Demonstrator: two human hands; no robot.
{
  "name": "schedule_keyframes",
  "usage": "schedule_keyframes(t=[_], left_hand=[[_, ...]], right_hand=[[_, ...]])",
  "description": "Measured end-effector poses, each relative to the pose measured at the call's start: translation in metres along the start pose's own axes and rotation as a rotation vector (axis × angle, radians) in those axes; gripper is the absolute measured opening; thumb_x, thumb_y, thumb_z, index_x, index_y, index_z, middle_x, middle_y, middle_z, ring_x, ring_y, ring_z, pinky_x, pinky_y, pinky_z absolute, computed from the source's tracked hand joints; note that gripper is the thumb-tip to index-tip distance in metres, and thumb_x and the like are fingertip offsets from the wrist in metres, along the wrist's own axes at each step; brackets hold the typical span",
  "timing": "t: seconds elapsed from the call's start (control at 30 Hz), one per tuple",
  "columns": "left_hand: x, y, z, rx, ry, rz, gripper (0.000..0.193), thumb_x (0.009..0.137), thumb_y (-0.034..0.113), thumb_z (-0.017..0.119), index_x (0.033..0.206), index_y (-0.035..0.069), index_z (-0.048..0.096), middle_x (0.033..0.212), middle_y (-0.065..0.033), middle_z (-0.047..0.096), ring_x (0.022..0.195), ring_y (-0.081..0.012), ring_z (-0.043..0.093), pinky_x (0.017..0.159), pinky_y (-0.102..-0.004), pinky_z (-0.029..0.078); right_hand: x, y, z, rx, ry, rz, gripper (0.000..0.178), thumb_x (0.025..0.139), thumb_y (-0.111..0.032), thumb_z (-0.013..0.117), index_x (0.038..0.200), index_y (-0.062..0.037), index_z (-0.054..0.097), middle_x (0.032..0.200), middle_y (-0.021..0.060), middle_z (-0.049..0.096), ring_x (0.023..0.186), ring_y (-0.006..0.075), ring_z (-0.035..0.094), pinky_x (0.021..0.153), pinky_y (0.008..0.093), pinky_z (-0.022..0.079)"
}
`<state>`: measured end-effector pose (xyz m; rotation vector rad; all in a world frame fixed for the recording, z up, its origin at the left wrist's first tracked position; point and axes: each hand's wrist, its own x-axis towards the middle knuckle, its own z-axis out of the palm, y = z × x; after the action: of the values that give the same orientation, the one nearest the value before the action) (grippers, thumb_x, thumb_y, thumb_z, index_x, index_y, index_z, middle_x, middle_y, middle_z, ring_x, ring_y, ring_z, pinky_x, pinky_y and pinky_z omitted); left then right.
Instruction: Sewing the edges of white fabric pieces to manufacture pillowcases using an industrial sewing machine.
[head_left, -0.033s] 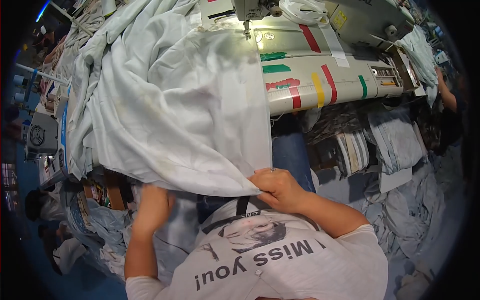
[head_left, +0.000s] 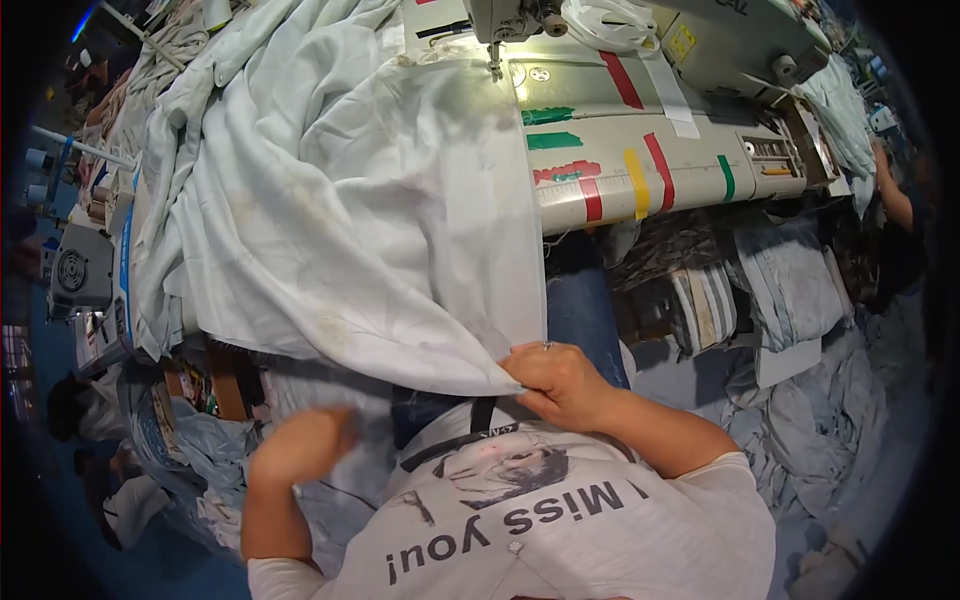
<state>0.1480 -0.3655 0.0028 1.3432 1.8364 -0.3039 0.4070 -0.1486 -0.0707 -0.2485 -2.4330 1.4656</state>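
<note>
A large white cloth (head_left: pixel 330 220) spreads in folds over the sewing machine table and hangs toward my lap. Its straight right edge runs back to the presser foot (head_left: pixel 495 68), under the machine's light. My right hand (head_left: pixel 560 380), with a ring on one finger, is closed on the cloth's near corner and pulls the hem taut. Just below the cloth's near edge, my left hand (head_left: pixel 305 445) is apart from it. Motion smears its fingers, so their position is unclear.
Coloured tape strips mark the machine bed (head_left: pixel 690 180). Folded fabric pieces (head_left: pixel 785 280) lie below it at right, above a heap of pale cloth (head_left: pixel 800 430). A grey box with a fan (head_left: pixel 75 270) stands at far left. Another person's arm (head_left: pixel 893 190) shows at far right.
My left hand has come away from the cloth's near edge, down toward my body, and turned inward. The right hand keeps its hold on the corner.
</note>
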Motion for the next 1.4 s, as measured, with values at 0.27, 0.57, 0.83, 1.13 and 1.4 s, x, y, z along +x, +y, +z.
schedule_keyframes(t=[0.27,0.57,0.83,1.13,1.4], left_hand=[[0.219,0.05,-0.191,-0.341,1.139,0.443,0.037,0.087,0.011,0.058,0.122,-0.002,0.059,0.109,-0.0192,0.066,0.093,-0.0298,0.065,0.082,-0.0355,0.05],[0.342,0.053,-0.278,0.032,1.151,0.429,0.025,0.08,0.021,0.07,0.104,0.011,0.067,0.103,-0.0061,0.062,0.099,-0.0301,0.056,0.086,-0.0455,0.038],[0.359,0.047,-0.315,-0.001,1.144,0.359,0.019,0.088,0.025,0.058,0.1,0.013,0.066,0.099,-0.0056,0.06,0.102,-0.0291,0.052,0.09,-0.0461,0.035],[0.397,0.039,-0.368,0.228,1.282,0.229,0.02,0.087,0.018,0.058,0.101,0.007,0.064,0.105,-0.0099,0.062,0.104,-0.032,0.056,0.088,-0.049,0.042],[0.409,-0.012,-0.411,0.096,1.108,0.491,0.039,0.089,0.018,0.061,0.124,0.005,0.054,0.13,-0.013,0.053,0.121,-0.0278,0.05,0.1,-0.0406,0.039]], right_hand=[[-0.006,-0.026,-0.023,0.361,-0.07,0.082,0.008,0.081,0.003,0.066,0.088,0.004,0.069,0.09,0.0162,0.071,0.085,0.0307,0.069,0.09,0.0421,0.052],[-0.001,0.006,-0.039,0.622,-0.06,0.237,0.007,0.085,0.002,0.066,0.088,0.0079,0.067,0.084,0.0191,0.067,0.085,0.034,0.066,0.083,0.0398,0.051],[0.043,0.02,-0.066,0.588,-0.018,0.129,0.008,0.086,0.001,0.065,0.088,0.009,0.067,0.086,0.0183,0.068,0.082,0.0335,0.065,0.082,0.0398,0.051],[0.092,0.015,-0.105,0.375,-0.024,0.054,0.01,0.086,-0.001,0.065,0.091,0.0071,0.067,0.09,0.017,0.069,0.084,0.0328,0.066,0.079,0.0374,0.053],[0.134,0.011,-0.112,0.182,0.089,-0.012,0.006,0.082,0.0,0.064,0.086,0.0033,0.067,0.082,0.0158,0.065,0.076,0.0314,0.066,0.07,0.0352,0.052]])
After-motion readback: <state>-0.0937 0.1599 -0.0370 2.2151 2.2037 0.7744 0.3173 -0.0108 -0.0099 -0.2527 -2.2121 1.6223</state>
